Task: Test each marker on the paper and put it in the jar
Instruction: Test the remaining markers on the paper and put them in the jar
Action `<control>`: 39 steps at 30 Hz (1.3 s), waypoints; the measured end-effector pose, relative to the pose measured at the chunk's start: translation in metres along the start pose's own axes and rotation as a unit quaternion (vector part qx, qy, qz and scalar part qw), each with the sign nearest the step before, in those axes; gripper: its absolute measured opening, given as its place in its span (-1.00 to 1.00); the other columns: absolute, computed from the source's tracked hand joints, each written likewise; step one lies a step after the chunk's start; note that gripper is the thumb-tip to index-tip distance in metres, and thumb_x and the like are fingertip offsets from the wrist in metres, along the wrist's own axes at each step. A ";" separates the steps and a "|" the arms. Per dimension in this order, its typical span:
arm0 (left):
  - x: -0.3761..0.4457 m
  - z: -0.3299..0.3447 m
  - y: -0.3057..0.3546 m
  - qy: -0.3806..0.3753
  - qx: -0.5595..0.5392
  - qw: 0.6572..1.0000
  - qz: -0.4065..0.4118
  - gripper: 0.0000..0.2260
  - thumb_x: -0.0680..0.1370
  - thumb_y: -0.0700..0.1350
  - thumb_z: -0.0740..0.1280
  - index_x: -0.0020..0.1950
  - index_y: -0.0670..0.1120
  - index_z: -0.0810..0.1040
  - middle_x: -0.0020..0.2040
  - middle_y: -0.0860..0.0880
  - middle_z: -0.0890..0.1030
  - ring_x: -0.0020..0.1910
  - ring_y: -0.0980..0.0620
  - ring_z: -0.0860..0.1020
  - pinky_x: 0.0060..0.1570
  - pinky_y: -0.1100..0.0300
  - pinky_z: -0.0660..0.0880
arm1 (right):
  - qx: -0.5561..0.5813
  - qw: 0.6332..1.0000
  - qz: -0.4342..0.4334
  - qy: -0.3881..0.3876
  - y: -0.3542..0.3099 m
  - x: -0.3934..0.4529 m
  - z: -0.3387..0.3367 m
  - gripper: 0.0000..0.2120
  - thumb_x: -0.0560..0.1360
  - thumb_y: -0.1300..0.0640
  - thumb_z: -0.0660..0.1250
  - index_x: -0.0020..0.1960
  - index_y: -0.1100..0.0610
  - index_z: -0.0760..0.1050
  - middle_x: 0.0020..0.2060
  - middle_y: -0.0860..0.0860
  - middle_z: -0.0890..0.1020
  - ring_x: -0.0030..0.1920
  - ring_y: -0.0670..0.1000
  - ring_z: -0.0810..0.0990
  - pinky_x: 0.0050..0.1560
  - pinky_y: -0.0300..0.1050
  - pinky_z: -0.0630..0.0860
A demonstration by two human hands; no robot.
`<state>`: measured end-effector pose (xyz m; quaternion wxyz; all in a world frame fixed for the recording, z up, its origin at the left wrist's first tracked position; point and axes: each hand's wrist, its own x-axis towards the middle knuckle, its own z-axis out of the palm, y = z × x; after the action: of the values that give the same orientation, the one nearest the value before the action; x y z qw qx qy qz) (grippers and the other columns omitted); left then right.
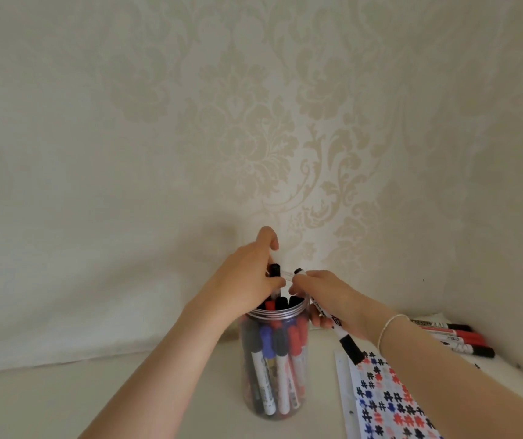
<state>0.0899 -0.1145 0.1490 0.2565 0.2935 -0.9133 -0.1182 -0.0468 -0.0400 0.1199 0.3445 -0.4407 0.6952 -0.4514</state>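
Jar (pixel 274 359) on pale table (pixel 95 400) (damask wallpaper (pixel 253 122) behind); both hands grip markers.

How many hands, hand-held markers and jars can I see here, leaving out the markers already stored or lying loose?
Hands: 2, the left hand and the right hand
Hand-held markers: 2, the marker in the left hand and the marker in the right hand
Jars: 1, the jar
Total: 5
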 end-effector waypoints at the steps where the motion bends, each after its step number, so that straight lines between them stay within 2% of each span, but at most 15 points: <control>1: 0.000 0.000 0.002 0.001 0.010 1.000 -0.005 -0.76 0.45 -0.09 0.43 -0.03 0.03 0.38 -0.11 0.02 0.57 -0.15 -0.01 0.56 -0.15 0.08 0.51 | 0.005 1.000 -0.003 0.010 0.002 0.000 0.002 -0.79 0.51 0.13 0.19 -0.01 0.25 0.48 -0.33 0.12 0.45 -0.55 -0.01 0.36 -0.54 -0.22 0.22; 4: 0.002 -0.003 0.008 -0.067 0.088 0.994 -0.006 -0.95 0.47 -0.04 0.40 -0.11 0.00 0.59 -0.15 0.00 0.63 -0.13 -0.01 0.59 -0.16 0.10 0.52 | 0.026 0.999 -0.005 0.037 0.006 0.001 0.006 -0.73 0.50 0.11 0.20 0.06 0.29 0.48 -0.31 0.14 0.43 -0.55 -0.01 0.34 -0.57 -0.25 0.22; 5: 0.004 -0.003 0.011 -0.083 0.121 0.989 -0.004 -0.91 0.50 -0.03 0.36 -0.12 -0.02 0.62 -0.19 -0.01 0.61 -0.15 -0.02 0.58 -0.22 0.12 0.49 | 0.036 0.998 -0.004 0.044 0.007 0.000 0.007 -0.73 0.50 0.11 0.21 0.06 0.30 0.47 -0.30 0.15 0.43 -0.55 -0.01 0.34 -0.58 -0.26 0.21; 8: 0.006 -0.001 0.024 -0.131 0.221 0.966 -0.013 -0.77 0.54 -0.09 0.27 -0.30 -0.12 0.43 -0.33 -0.02 0.42 -0.26 -0.06 0.47 -0.35 0.18 0.31 | 0.062 0.997 -0.002 0.049 0.008 -0.003 0.009 -0.78 0.50 0.08 0.23 -0.02 0.25 0.45 -0.34 0.15 0.44 -0.58 -0.01 0.34 -0.58 -0.27 0.20; 11: 0.008 -0.004 0.038 -0.177 0.233 0.955 -0.044 -0.86 0.55 -0.17 0.20 -0.08 -0.19 0.52 -0.14 -0.11 0.55 -0.17 -0.08 0.50 -0.22 0.13 0.39 | 0.099 0.990 -0.018 0.097 0.009 -0.010 0.004 -0.67 0.51 -0.04 0.31 -0.01 0.26 0.43 -0.24 0.14 0.55 -0.61 -0.05 0.34 -0.61 -0.28 0.21; 13: 0.007 -0.010 0.046 -0.134 0.207 0.968 -0.041 -0.79 0.55 -0.17 0.18 0.07 -0.16 0.58 0.00 -0.13 0.60 -0.09 -0.10 0.56 -0.16 0.13 0.44 | 0.179 0.966 -0.042 0.182 0.007 -0.017 -0.008 -0.72 0.51 0.01 0.36 -0.09 0.25 0.44 -0.27 0.15 0.57 -0.64 -0.07 0.29 -0.63 -0.27 0.19; 15: 0.003 -0.011 0.059 -0.007 0.166 0.986 0.019 -0.77 0.59 -0.11 0.16 0.12 -0.04 0.58 0.04 -0.05 0.61 -0.03 -0.07 0.57 -0.08 0.11 0.47 | 0.286 0.921 -0.066 0.256 0.004 -0.028 -0.025 -0.76 0.51 0.13 0.34 -0.27 0.22 0.43 -0.42 0.15 0.47 -0.66 -0.06 0.24 -0.61 -0.25 0.17; 17: -0.002 -0.007 0.071 0.047 0.006 0.996 0.072 -0.75 0.62 0.01 0.17 0.19 0.01 0.56 0.09 0.05 0.62 0.03 0.07 0.57 0.05 0.14 0.50 | 0.375 0.876 -0.087 0.291 -0.005 -0.038 -0.038 -0.74 0.52 0.18 0.28 -0.33 0.19 0.40 -0.48 0.10 0.44 -0.63 -0.04 0.27 -0.53 -0.19 0.24; 19: -0.007 0.007 0.085 -0.032 -0.142 0.986 0.082 -0.66 0.59 0.13 0.21 0.27 -0.01 0.51 0.16 0.08 0.59 0.07 0.16 0.55 0.11 0.21 0.48 | 0.414 0.854 -0.101 0.299 -0.011 -0.050 -0.046 -0.71 0.53 0.16 0.26 -0.36 0.16 0.37 -0.51 0.05 0.48 -0.54 0.00 0.38 -0.38 -0.10 0.35; 21: -0.011 0.024 0.094 -0.109 -0.162 0.977 0.080 -0.61 0.56 0.21 0.20 0.18 -0.05 0.53 0.06 0.06 0.61 -0.08 0.15 0.58 -0.05 0.24 0.51 | 0.396 0.861 -0.107 0.300 -0.013 -0.059 -0.052 -0.67 0.51 0.11 0.23 -0.41 0.12 0.32 -0.47 0.04 0.49 -0.43 0.02 0.41 -0.25 -0.05 0.37; 24: -0.014 0.043 0.102 -0.145 -0.210 0.961 0.105 -0.74 0.60 0.12 0.20 -0.11 -0.03 0.50 -0.16 0.06 0.64 -0.32 0.13 0.61 -0.24 0.29 0.52 | 0.296 0.894 -0.110 0.319 -0.008 -0.071 -0.061 -0.63 0.52 0.03 0.18 -0.43 0.13 0.30 -0.43 0.07 0.42 -0.47 -0.01 0.36 -0.37 -0.14 0.33; 27: -0.019 0.054 0.104 -0.146 -0.250 0.947 0.137 -0.79 0.63 0.04 0.18 -0.08 -0.04 0.51 -0.31 0.13 0.54 -0.46 0.23 0.43 -0.36 0.36 0.38 | 0.250 0.927 -0.114 0.254 0.001 -0.084 -0.071 -0.59 0.49 -0.06 0.32 -0.41 0.15 0.35 -0.53 0.07 0.44 -0.52 0.05 0.39 -0.49 -0.20 0.32; 30: -0.029 0.062 0.107 -0.182 -0.312 0.921 0.147 -0.76 0.65 -0.03 0.14 0.04 -0.14 0.51 -0.47 0.19 0.38 -0.52 0.25 0.30 -0.41 0.39 0.27 | 0.160 0.972 -0.101 0.138 0.013 -0.100 -0.084 -0.70 0.35 0.13 0.51 -0.37 0.17 0.41 -0.47 0.15 0.51 -0.46 0.08 0.40 -0.42 -0.08 0.35; 37: -0.047 0.081 0.112 -0.259 -0.425 0.860 0.111 -0.78 0.60 0.07 0.17 0.12 0.00 0.50 -0.47 0.11 0.31 -0.55 0.16 0.19 -0.54 0.39 0.17 | 0.108 0.986 -0.126 0.032 0.027 -0.129 -0.107 -0.85 0.44 0.31 0.42 -0.26 0.25 0.48 -0.35 0.24 0.54 -0.45 0.11 0.47 -0.42 -0.14 0.47; 39: -0.050 0.088 0.114 -0.246 -0.409 0.869 0.126 -0.75 0.56 0.17 0.18 0.17 0.13 0.48 -0.48 0.10 0.32 -0.54 0.13 0.18 -0.54 0.35 0.15 | 0.092 0.987 -0.130 0.026 0.027 -0.136 -0.110 -0.87 0.44 0.30 0.41 -0.23 0.25 0.48 -0.34 0.25 0.57 -0.41 0.12 0.49 -0.40 -0.13 0.47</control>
<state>0.0232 0.0123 0.0969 0.1333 0.0056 -0.8458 -0.5165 -0.1006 0.1262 0.1452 0.3040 -0.4814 0.5964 -0.5658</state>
